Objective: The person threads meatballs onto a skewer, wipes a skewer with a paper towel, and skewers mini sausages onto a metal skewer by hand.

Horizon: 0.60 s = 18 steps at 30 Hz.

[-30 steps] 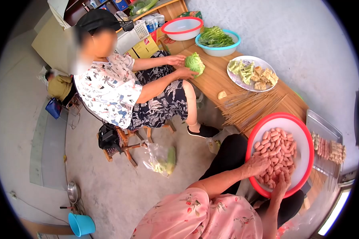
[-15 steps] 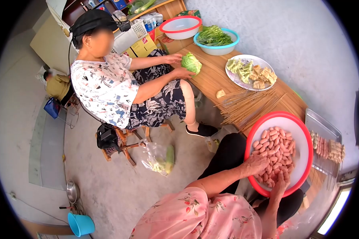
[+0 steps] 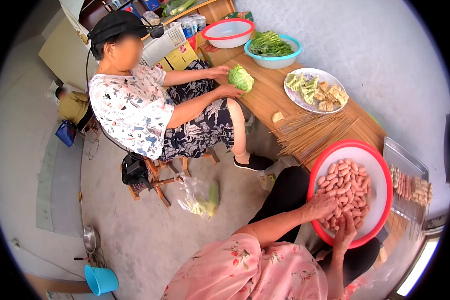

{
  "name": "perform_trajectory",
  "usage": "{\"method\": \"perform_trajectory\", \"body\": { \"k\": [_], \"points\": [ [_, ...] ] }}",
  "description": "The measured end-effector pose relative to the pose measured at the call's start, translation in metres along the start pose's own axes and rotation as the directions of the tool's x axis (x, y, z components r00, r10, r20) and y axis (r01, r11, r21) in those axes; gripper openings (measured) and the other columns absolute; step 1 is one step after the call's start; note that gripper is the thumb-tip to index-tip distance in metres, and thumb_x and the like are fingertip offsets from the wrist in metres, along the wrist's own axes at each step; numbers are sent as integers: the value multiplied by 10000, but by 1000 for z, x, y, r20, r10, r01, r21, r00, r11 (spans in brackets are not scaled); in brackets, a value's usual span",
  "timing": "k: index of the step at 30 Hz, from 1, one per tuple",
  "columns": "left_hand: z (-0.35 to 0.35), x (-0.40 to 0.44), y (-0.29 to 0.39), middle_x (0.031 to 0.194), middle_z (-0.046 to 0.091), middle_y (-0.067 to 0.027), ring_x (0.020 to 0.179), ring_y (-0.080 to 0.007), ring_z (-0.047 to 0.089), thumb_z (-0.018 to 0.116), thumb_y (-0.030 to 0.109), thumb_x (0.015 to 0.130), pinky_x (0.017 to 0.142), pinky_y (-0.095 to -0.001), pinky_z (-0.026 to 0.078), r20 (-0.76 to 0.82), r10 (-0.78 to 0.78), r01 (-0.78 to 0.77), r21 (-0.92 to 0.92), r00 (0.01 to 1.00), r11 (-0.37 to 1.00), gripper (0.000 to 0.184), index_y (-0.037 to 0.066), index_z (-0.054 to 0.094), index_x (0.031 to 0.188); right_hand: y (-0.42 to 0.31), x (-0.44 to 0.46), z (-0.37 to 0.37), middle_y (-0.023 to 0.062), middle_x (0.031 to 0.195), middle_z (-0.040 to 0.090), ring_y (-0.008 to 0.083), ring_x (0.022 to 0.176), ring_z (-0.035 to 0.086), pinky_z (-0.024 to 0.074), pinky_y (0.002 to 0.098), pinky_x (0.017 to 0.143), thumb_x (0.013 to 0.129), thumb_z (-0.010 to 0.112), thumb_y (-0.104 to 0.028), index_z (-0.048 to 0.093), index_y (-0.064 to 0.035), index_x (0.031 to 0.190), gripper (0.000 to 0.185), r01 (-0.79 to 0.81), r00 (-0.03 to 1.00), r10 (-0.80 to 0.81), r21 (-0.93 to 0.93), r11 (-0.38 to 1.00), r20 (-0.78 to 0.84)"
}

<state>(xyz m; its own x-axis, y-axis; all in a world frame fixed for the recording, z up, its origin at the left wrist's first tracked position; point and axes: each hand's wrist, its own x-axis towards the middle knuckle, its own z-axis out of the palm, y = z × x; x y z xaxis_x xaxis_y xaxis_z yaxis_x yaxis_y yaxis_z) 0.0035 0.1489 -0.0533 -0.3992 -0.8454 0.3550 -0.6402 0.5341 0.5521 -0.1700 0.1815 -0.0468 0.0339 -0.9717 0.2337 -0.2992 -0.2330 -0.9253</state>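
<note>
A white basin (image 3: 381, 175) with a red rim rests at my lap beside the table edge. Small pink sausages (image 3: 346, 186) are heaped inside it. From the left side my left hand (image 3: 321, 206) reaches over the rim, its curled fingers down against the sausages; whatever they grip is hidden. My right hand (image 3: 344, 234) comes in over the near rim close to it, fingers bent and drawn together at the heap. I cannot make out what lies between those fingers. Thin wooden skewers (image 3: 310, 134) lie in a loose spread just beyond the basin.
A metal tray (image 3: 407, 150) holds filled skewers (image 3: 410, 187) at right. A plate (image 3: 296, 100) carries vegetable and tofu pieces. Farther back are a basin of greens (image 3: 272, 62) and an empty basin (image 3: 228, 42). A co-worker (image 3: 130, 115) holds a cabbage (image 3: 241, 78). A plastic bag (image 3: 197, 197) lies on the floor.
My right hand has shifted slightly up and left within the basin, nearer my left hand. My left hand stays about where it was.
</note>
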Motion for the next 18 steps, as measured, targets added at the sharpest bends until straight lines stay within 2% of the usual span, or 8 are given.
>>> {"method": "perform_trajectory", "body": {
  "k": [2, 3, 6, 7, 9, 13, 15, 18],
  "points": [
    [9, 2, -2, 1229, 504, -115, 1172, -273, 427, 744, 295, 575, 1007, -407, 323, 1, -33, 33, 32, 999, 999, 306, 71, 625, 747, -14, -12, 1, 98, 853, 586, 182, 740, 593, 476, 288, 631, 847, 608, -89, 599, 13, 1051, 228, 214, 967, -180, -189, 959, 178],
    [8, 3, 2, 1229, 504, -115, 1172, -273, 427, 744, 295, 575, 1007, -407, 323, 1, -27, 27, 27, 1000, 999, 306, 71, 625, 747, -19, -17, -1, 130, 874, 603, 221, 745, 607, 477, 311, 643, 809, 653, -90, 595, 5, 1065, 280, 324, 928, -249, -268, 907, 277],
    [0, -1, 4, 1190, 529, -114, 1155, -277, 437, 641, 215, 683, 976, -424, 350, -135, 9, 6, 107, 991, 994, 167, 68, 618, 760, -25, -28, -3, 157, 986, 614, 296, 894, 607, 469, 368, 745, 711, 711, -95, 580, -26, 1118, 434, 416, 872, -217, -430, 801, 439],
    [-5, -1, 4, 1208, 525, -127, 1180, -293, 419, 619, 190, 685, 975, -436, 349, -23, -83, 85, 82, 996, 993, 142, 69, 626, 759, -29, -29, -1, 157, 986, 614, 296, 894, 607, 469, 368, 745, 711, 711, -95, 580, -26, 1118, 434, 409, 874, -207, -436, 802, 441],
    [0, 4, -2, 1146, 543, -111, 1142, -282, 447, 645, 219, 661, 979, -447, 347, 36, -75, 72, 83, 997, 994, 178, 70, 630, 757, -42, -27, -4, 96, 1131, 593, 305, 1082, 523, 407, 412, 851, 671, 657, -107, 594, -35, 1046, 387, 570, 785, -196, -563, 599, 587],
    [-1, 14, 0, 1021, 577, -79, 1068, -261, 503, 696, 276, 612, 986, -467, 341, 225, 12, -47, 150, 974, 988, 254, 73, 636, 753, -29, -24, -8, 58, 1017, 604, 247, 993, 552, 398, 364, 838, 704, 564, -76, 585, -73, 923, 220, 585, 793, -248, -584, 563, 556],
    [3, 13, -6, 882, 578, -80, 916, -265, 549, 699, 274, 644, 897, -434, 407, 296, 16, -48, 99, 955, 994, 268, 57, 618, 779, -20, -26, -9, 54, 1020, 595, 274, 1086, 523, 383, 381, 893, 665, 588, -69, 585, -69, 920, 255, 512, 803, -113, -580, 634, 585],
    [-13, 17, 12, 974, 572, -143, 959, -345, 540, 611, 146, 764, 783, -435, 461, 129, 27, -35, 58, 991, 998, 160, 8, 574, 836, -16, -30, -7, 51, 953, 584, 260, 1078, 520, 386, 370, 874, 675, 567, -69, 578, -68, 874, 200, 536, 825, -238, -576, 617, 513]
  ]
}}
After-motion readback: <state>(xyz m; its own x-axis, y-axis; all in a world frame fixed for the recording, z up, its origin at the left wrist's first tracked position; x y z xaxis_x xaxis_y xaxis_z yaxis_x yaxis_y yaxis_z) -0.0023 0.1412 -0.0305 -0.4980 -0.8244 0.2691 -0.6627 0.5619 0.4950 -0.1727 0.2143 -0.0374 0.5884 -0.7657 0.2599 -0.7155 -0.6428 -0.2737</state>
